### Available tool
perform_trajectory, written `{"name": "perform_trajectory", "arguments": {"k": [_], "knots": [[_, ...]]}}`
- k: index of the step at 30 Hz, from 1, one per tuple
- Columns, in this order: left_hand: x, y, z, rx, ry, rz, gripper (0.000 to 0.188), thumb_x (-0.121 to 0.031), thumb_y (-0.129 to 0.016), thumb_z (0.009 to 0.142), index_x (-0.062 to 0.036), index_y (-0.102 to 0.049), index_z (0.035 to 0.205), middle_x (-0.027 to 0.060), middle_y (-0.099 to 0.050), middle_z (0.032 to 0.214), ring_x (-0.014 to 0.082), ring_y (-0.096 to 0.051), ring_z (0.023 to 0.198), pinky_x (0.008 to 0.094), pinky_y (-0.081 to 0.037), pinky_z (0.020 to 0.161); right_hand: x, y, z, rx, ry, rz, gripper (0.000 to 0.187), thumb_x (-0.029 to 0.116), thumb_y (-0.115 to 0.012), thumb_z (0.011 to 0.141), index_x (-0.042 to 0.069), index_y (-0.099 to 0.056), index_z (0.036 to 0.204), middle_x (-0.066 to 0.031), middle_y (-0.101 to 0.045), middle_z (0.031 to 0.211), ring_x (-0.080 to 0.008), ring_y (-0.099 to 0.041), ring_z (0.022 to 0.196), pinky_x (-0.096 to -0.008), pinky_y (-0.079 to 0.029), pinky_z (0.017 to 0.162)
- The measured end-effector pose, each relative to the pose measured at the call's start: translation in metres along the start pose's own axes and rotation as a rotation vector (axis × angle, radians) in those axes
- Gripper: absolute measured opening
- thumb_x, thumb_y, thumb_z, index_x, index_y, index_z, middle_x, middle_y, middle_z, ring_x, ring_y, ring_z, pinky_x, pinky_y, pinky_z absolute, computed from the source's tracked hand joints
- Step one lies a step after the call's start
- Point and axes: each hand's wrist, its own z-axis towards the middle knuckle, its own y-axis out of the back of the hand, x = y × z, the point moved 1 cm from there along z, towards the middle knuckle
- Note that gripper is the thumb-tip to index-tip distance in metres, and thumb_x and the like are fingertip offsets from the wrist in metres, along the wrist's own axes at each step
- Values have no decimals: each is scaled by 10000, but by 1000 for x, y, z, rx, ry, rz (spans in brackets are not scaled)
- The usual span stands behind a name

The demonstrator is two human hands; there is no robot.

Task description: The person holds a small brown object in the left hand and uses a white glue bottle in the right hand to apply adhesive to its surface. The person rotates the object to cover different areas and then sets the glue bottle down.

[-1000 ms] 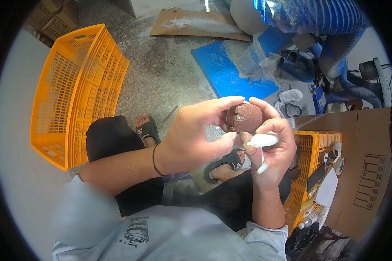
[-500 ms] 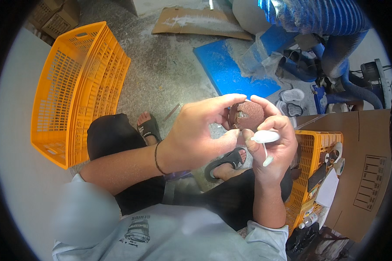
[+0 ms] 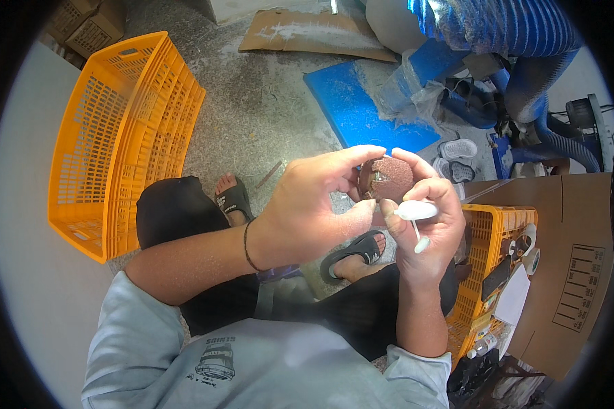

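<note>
In front of my lap, both hands frame a round, reddish-brown, rough-surfaced sanding drum [image 3: 393, 178]. Its left part has a ragged split with something pale showing inside. My left hand [image 3: 314, 198] curls around the drum's left side, index finger along the top and thumb below. My right hand [image 3: 426, 218] grips the drum's right side with its index finger. The same hand pinches a small white molded piece [image 3: 417, 210], oval, with a thin stem running to a smaller white end. How the hidden fingertips sit behind the drum cannot be seen.
Stacked yellow crates [image 3: 126, 146] stand at the left. Ahead lie a blue panel [image 3: 355, 102] and a cardboard sheet [image 3: 314, 34]. Blue ribbed hoses [image 3: 505, 27] fill the far right. A yellow crate [image 3: 474, 273] and a large cardboard box [image 3: 559, 266] stand close by on the right.
The drum has turned slightly, its split shifting a little. The white piece has tilted slightly in my right hand. Both hands hold nearly the same place.
</note>
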Motion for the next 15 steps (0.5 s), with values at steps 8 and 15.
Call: {"name": "perform_trajectory", "arguments": {"k": [8,15], "knots": [[0,-1,-1,3,24,-2,545,65,-652,880,61,-531,1412,113,-684,1185,128,-669,1068,283,-546,938,1,-1,0,-1,-3,0,331,119,-855,767,77,-580,945,-285,-592,1363,-251,-615,1196,-409,-462,1049],[2,-1,0,3,-13,-3,548,75,-650,877,61,-532,1413,116,-680,1184,130,-665,1068,287,-548,937,3,-2,0,-10,-33,-8,314,101,-843,764,79,-581,935,-278,-594,1365,-250,-611,1203,-405,-459,1052]]}}
